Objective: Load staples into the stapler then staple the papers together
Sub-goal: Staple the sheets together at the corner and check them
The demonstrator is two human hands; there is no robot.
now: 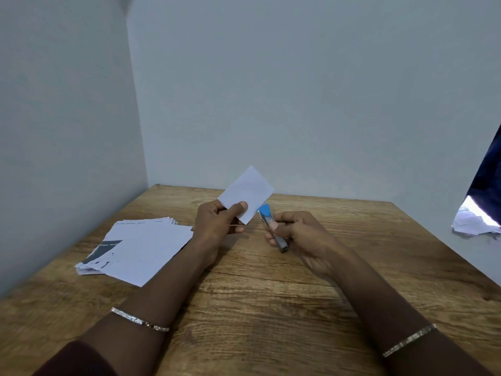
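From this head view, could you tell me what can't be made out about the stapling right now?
- Stapler: the right hand wraps its middle; staples inside cannot be seen.
- Held papers: sheet count unreadable; the left hand covers the lower corner.
- Paper stack: print too small and blurred.
- Crumpled paper: cut by the right edge.

Plain desk corner, seemingly an office or study room

A wooden table (271,308) is set into a corner of bare pale walls (298,90). A stack of printed papers (135,248) is seen on its left part; crumpled paper (473,223) and dark fabric (488,172) are seen beyond its right edge.
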